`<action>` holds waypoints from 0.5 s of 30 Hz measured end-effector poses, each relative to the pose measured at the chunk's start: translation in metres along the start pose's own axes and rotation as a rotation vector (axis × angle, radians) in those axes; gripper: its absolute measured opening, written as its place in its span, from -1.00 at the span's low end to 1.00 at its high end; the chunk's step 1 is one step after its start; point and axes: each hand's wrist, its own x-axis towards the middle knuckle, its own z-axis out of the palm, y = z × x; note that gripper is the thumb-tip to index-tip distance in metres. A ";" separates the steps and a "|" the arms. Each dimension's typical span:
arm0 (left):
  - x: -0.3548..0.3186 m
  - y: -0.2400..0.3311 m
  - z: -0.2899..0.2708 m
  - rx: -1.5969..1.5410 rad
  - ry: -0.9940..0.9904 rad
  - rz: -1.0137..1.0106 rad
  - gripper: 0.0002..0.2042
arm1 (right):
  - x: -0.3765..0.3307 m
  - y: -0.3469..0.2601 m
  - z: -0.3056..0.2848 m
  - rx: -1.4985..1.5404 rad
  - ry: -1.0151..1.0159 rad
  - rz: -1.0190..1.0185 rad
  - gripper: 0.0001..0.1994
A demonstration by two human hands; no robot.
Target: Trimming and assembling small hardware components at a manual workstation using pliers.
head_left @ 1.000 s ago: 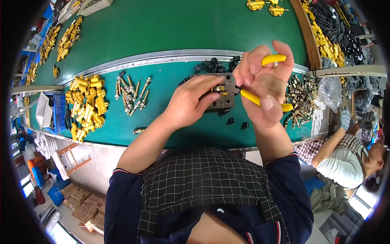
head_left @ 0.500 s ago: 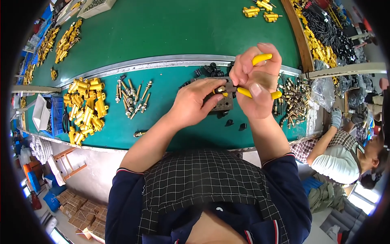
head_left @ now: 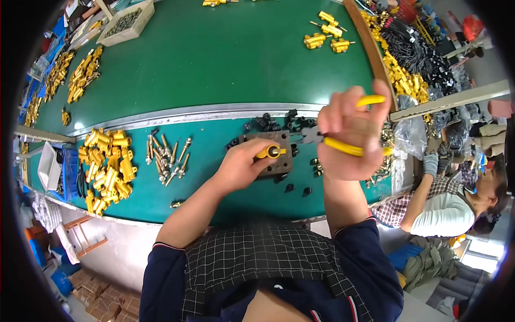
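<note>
My left hand point(head_left: 240, 165) is closed around a gold-coloured metal cylinder point(head_left: 272, 152), its open end with a dark centre facing up. The cylinder is over a drilled steel block point(head_left: 283, 167) on the green bench. To the right, my right hand point(head_left: 351, 142), smeared by motion, grips pliers point(head_left: 310, 134) with yellow handles. One handle lies across the palm and the other is by the raised fingers. The pliers' jaws point left, apart from the cylinder. Small black rubber caps point(head_left: 264, 122) lie behind the block, and a few more lie in front of it.
Gold cylinders point(head_left: 110, 172) are heaped at the left, beside rods with metal fittings point(head_left: 167, 158). A metal rail point(head_left: 214, 110) crosses the bench behind my hands. Small brass parts point(head_left: 378, 174) lie at the right, partly hidden by my right hand. A gloved co-worker point(head_left: 442, 209) sits at the right.
My right hand has drawn the pliers back to the right, off the cylinder. The cylinder's end now shows in my left hand. The whole view has shifted, so the bench appears lower.
</note>
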 end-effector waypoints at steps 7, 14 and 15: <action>0.014 0.046 -0.058 -0.891 0.166 0.065 -0.70 | 0.006 0.008 -0.040 -0.747 0.086 0.157 -0.37; 0.041 -0.106 -0.182 -0.829 0.422 -0.738 -0.68 | 0.043 0.048 -0.153 -1.744 -0.079 0.357 -0.62; 0.044 -0.105 -0.195 -0.758 0.552 -0.767 -0.68 | 0.055 0.053 -0.165 -1.829 -0.047 0.320 -0.63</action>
